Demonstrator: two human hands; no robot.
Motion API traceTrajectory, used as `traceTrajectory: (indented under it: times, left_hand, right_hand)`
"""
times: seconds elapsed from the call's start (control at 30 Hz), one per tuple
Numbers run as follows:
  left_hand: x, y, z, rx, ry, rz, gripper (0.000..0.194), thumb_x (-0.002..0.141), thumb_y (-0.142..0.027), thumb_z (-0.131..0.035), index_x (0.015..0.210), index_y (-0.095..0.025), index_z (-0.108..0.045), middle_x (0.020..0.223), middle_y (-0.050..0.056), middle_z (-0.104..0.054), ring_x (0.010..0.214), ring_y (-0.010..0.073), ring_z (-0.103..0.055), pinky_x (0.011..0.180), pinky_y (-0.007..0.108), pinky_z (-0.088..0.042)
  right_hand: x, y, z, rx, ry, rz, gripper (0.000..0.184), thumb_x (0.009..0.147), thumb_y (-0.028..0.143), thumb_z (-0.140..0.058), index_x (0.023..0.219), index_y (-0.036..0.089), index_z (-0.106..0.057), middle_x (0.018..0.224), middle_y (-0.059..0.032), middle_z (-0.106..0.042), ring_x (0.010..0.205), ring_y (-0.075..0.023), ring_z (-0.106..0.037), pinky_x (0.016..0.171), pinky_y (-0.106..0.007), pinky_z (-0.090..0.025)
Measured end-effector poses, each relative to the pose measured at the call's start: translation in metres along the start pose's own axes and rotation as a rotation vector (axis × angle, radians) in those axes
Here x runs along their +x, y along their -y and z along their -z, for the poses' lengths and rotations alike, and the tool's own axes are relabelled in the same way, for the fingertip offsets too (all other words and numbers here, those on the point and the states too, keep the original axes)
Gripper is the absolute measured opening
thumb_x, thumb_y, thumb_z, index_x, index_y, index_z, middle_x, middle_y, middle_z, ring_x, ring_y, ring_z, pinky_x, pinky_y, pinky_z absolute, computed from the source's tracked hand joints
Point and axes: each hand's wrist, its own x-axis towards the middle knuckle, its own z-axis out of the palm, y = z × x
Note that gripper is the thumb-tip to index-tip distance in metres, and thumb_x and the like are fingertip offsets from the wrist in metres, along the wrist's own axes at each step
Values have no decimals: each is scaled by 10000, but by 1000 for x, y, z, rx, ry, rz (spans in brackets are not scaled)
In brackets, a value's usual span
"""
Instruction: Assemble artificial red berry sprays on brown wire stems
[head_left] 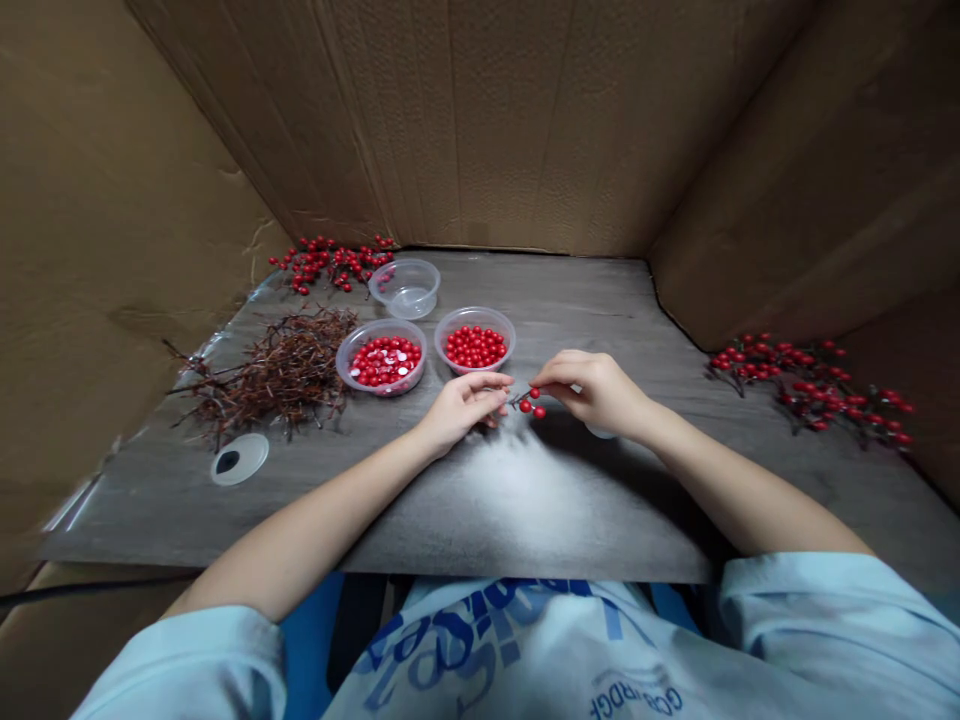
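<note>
Cardboard [510, 120] walls the work in at the back and sides, with the grey table [150, 520] inside. Right sprays [806, 390] lie at the table's far right, well apart from the right hand. The twig heap [270, 375] is on the left, and back sprays [330, 262] sit behind it against the cardboard.

Right hand [600, 390]: narrow pinch, thumb and index together at the sprig's upper berry. Can't tell if they grip it or only touch it. Left hand [457, 408]: narrow pinch too, looks to be holding the stem's left end.

Tubs: left tub [381, 328], red berries with pale flecks among them, next to the twig heap. Right tub [475, 316], red berries, just beyond the left hand. Back tub [411, 275], clear, behind those two. White disc [252, 455] with a dark round spot is in front of the heap. Pale item [600, 433] is half hidden under the right hand, can't make it out.

Sprig [526, 406] is the key bit: between the two hands, above the table. Long axis runs from the left fingertips out to the right, tilted up slightly. Stem end nearer left hand, berry end nearer right; three red berries show, two below the right fingertips.
</note>
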Motion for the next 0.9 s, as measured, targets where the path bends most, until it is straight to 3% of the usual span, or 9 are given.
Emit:
traceTrajectory:
  times: [0.13, 0.33, 0.5, 0.7, 0.9]
  left_hand:
    - [-1, -8, -6, -31, -39, -38, 427, 605, -335, -709, 962, -132, -591, 886, 53, -623, 672, 116, -604, 502, 186, -458]
    - [2, -18, -17, 72, 12, -94, 364, 586, -267, -726, 905, -134, -614, 860, 58, -660, 751, 154, -637, 622, 230, -500]
    - [12, -20, -38, 89, 58, -149, 303, 597, -230, -702, 863, -122, -604, 822, 58, -662, 746, 161, -645, 645, 253, -505]
    - [28, -11, -65, 110, 76, -205, 274, 629, -215, -664, 881, -126, -601, 795, 58, -660, 691, 133, -629, 591, 228, -491]
    - [36, -3, -80, 123, 98, -217, 259, 645, -229, -659, 877, -125, -611, 803, 63, -663, 709, 127, -615, 602, 226, -483]
  right_hand:
    - [-18, -1, 14, 23, -54, -119, 165, 800, 135, -500, 837, 157, -659, 790, -62, -671, 705, -131, -590, 624, -235, -450]
    - [-46, -6, 28, 144, -97, -386, 158, 767, 249, -564, 807, 150, -681, 794, -67, -677, 694, -147, -596, 619, -256, -447]
    - [-70, -16, 33, 237, -116, -554, 220, 730, 326, -582, 800, 149, -693, 794, -76, -686, 679, -171, -605, 616, -283, -461]
    - [-90, -18, 38, 189, -155, -612, 230, 728, 332, -571, 799, 153, -698, 789, -76, -682, 676, -173, -600, 599, -280, -448]
    - [-102, -19, 39, 125, -147, -608, 199, 743, 285, -557, 802, 153, -692, 793, -68, -682, 680, -155, -589, 585, -258, -419]
